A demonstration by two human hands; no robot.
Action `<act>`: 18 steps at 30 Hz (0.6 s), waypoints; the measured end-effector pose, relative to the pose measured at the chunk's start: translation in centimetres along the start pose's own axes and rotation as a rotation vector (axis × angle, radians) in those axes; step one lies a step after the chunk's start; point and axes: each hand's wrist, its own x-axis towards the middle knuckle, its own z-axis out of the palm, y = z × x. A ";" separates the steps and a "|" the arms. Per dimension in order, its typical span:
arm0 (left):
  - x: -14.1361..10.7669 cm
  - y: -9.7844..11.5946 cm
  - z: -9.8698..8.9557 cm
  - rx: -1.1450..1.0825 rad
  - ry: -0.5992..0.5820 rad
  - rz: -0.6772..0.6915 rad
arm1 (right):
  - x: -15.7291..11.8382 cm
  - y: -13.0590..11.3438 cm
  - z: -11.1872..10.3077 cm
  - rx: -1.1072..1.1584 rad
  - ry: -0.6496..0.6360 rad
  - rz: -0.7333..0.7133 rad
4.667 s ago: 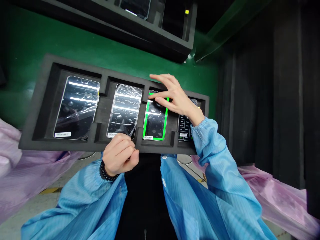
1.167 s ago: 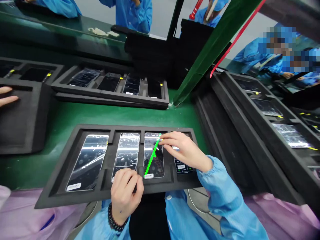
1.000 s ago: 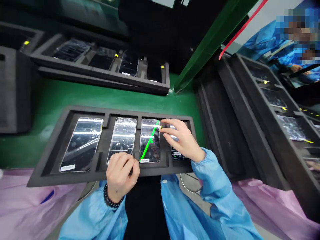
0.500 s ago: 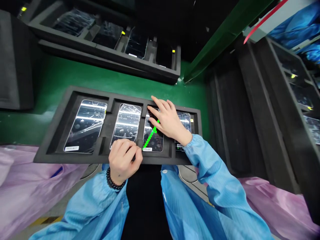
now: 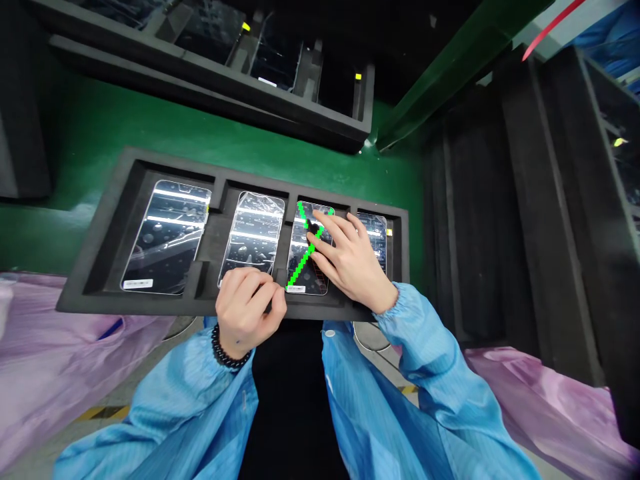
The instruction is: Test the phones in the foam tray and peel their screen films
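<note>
Several phones lie in the compartments of a dark foam tray (image 5: 95, 303). My right hand (image 5: 353, 263) is spread over the third phone (image 5: 300, 270), fingertips at its screen, which shows a green X-like pattern. The hand partly covers the rightmost phone (image 5: 377, 240). My left hand (image 5: 250, 307), fingers curled together, rests at the tray's front edge by the lower end of the second phone (image 5: 255, 233); what its fingers hold, if anything, is hidden. The leftmost phone (image 5: 167, 240), with a white label, lies untouched.
Beyond the green tabletop (image 5: 150, 133) stands another foam tray (image 5: 320, 123) with wrapped devices. Dark foam trays (image 5: 545, 200) are stacked at the right. A green post (image 5: 460, 67) rises behind. People in pink garments are on both sides.
My right hand has moved slightly right and down over the third phone. Its screen now shows a second green line, crossing the first. My left hand stays at the tray's front edge.
</note>
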 end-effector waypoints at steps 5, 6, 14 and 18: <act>-0.1 -0.1 0.0 0.008 -0.001 -0.005 | -2.0 -1.1 -0.2 0.032 0.019 -0.003; -0.1 -0.1 0.0 0.009 -0.001 -0.006 | -2.4 -1.3 -0.2 0.040 0.022 -0.002; -0.1 0.0 0.0 0.007 0.000 0.003 | -6.1 -3.0 -0.4 0.071 0.007 0.009; 0.0 0.0 0.0 0.007 0.000 0.007 | -7.5 -3.7 -0.8 0.100 0.018 0.000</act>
